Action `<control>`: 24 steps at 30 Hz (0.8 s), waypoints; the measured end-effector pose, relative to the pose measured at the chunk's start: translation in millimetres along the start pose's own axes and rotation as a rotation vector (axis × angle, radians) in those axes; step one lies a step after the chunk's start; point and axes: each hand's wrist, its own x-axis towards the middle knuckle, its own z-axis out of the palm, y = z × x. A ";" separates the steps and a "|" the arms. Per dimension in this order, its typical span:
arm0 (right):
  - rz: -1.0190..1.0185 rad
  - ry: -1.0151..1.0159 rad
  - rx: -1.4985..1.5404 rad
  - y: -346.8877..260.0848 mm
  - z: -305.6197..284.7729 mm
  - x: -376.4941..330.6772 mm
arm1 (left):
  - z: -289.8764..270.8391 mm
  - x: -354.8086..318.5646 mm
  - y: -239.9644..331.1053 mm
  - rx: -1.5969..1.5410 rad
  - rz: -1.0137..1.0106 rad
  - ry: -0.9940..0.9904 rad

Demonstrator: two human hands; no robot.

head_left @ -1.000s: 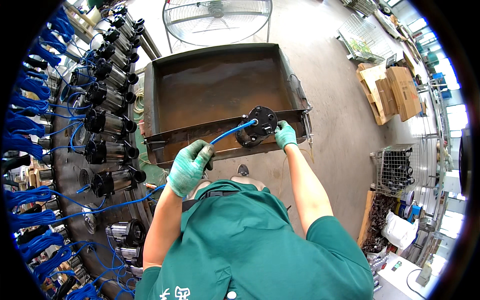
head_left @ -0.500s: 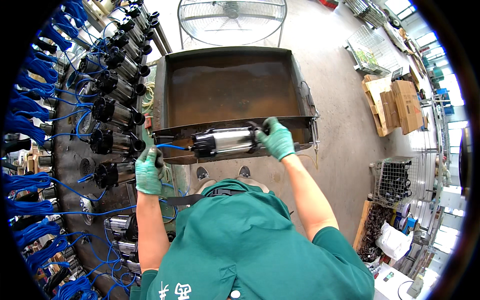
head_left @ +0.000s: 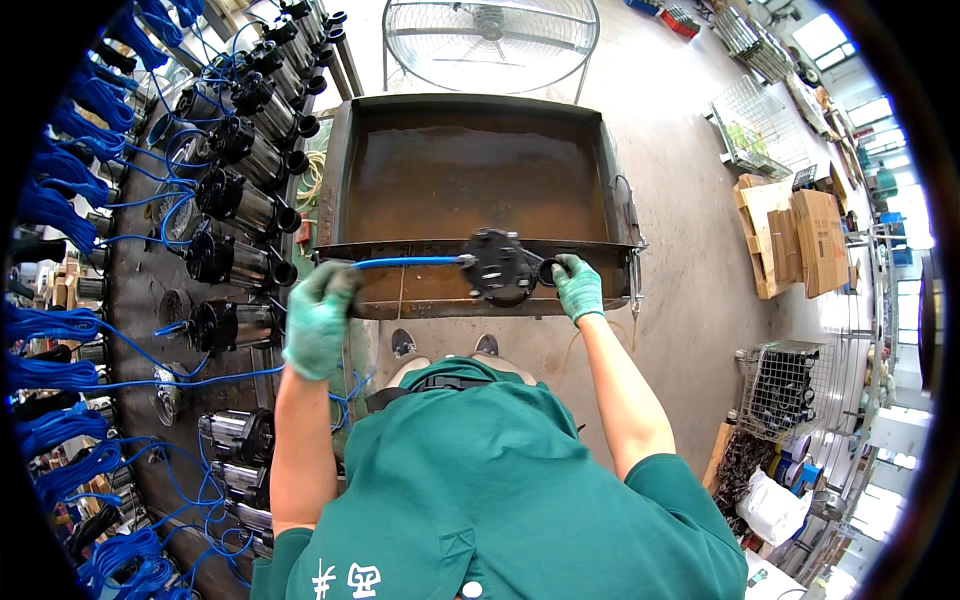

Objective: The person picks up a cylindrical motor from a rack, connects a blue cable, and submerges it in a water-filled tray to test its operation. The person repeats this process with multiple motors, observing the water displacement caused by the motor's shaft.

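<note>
A submersible pump [head_left: 497, 268] hangs over the narrow front section of a metal water tank [head_left: 612, 170], its round black end facing up. My right hand [head_left: 579, 290], in a green glove, is closed on the pump's black side outlet. From the pump's top a blue cable [head_left: 410, 261] runs left, pulled nearly straight. My left hand [head_left: 320, 325], also gloved and slightly blurred, is closed round that cable beside the tank's left front corner. The pump's lower body is hidden beneath its top.
Rows of similar pumps [head_left: 235, 262] stand on a dark bench at the left, with bundled blue cables [head_left: 55, 375] beyond. A large fan [head_left: 490, 45] stands behind the tank. Flattened cardboard [head_left: 818, 240] and a wire basket [head_left: 785, 385] are at the right.
The pump has turned from lying sideways to upright, its end now facing up. It has shifted right. My left hand has moved slightly right with the cable; my right hand is a little lower.
</note>
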 end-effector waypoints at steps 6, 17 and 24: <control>0.036 0.060 -0.252 42.1 26.6 2.6 | 63.0 13.5 6.5 0.051 -0.031 -0.257; 0.072 -0.073 -0.052 49.3 24.5 9.8 | 24.6 -26.4 -0.3 0.572 -0.017 -0.407; 0.393 -0.318 0.434 27.9 5.5 16.5 | -74.1 -92.7 28.3 0.494 -0.101 -0.075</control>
